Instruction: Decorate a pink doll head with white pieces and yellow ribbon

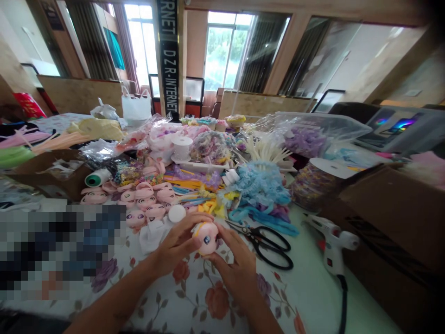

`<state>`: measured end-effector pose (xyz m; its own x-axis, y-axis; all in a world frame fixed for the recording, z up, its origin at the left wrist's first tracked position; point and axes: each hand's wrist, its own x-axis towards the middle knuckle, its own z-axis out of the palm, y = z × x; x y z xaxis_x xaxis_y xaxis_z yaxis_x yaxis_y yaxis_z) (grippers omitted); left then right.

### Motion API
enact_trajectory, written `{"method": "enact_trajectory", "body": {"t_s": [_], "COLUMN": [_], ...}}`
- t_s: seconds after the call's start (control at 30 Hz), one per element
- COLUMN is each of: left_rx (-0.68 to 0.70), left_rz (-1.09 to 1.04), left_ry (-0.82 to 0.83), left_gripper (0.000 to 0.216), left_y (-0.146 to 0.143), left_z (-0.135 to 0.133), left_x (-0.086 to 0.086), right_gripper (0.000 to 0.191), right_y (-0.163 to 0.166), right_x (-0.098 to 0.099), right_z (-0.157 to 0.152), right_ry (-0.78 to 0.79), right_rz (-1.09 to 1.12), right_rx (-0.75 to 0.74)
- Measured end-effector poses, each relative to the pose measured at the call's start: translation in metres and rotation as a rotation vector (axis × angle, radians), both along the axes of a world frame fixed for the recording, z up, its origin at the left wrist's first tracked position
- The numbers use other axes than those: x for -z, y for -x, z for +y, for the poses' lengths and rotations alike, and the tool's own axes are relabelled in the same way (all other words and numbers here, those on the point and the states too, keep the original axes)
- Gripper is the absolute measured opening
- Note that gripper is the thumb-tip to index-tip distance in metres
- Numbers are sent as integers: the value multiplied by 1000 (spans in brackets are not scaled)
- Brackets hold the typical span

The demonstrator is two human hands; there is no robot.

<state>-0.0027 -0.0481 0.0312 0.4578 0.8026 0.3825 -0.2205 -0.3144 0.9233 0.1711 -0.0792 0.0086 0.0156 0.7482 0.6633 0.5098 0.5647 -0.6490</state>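
Between my two hands is a small pink doll head (209,241) with a painted blue eye and a yellow edge along its left side. My left hand (184,241) grips it from the left, thumb across its front. From the right, the fingers and thumb of my right hand (234,257) close around it. Black-handled scissors (271,246) lie just right of my right hand. Beyond my left hand are a white round lid-like disc (177,213) and a white cloth-like piece (152,235). Several pink face pieces (146,202) with painted eyes lie in rows further off.
A white glue gun (332,246) with a black cord lies at the right, beside a cardboard box (392,236). Blue ruffled trim (260,188), a white spool (181,149) and a large ribbon reel (318,181) fill the back. The tablecloth (194,301) is floral. A pixelated area covers the left.
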Motion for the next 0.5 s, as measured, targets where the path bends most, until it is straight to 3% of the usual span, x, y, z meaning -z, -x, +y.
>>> {"method": "enact_trajectory", "body": {"t_s": [0.17, 0.33, 0.5], "left_rx": [57, 23, 44], "left_rz": [-176, -443, -461], "left_ry": [295, 566, 793], "left_gripper": [65, 35, 28], "left_y": [-6, -7, -10], "left_z": [3, 10, 10], "left_x": [10, 11, 17], "right_gripper": [53, 50, 37], "right_y": [1, 1, 3], "right_x": [-1, 4, 1], "right_z": [5, 7, 9], "right_ry": [49, 106, 90], "right_rz": [56, 103, 69], "right_rx": [-6, -36, 39]}}
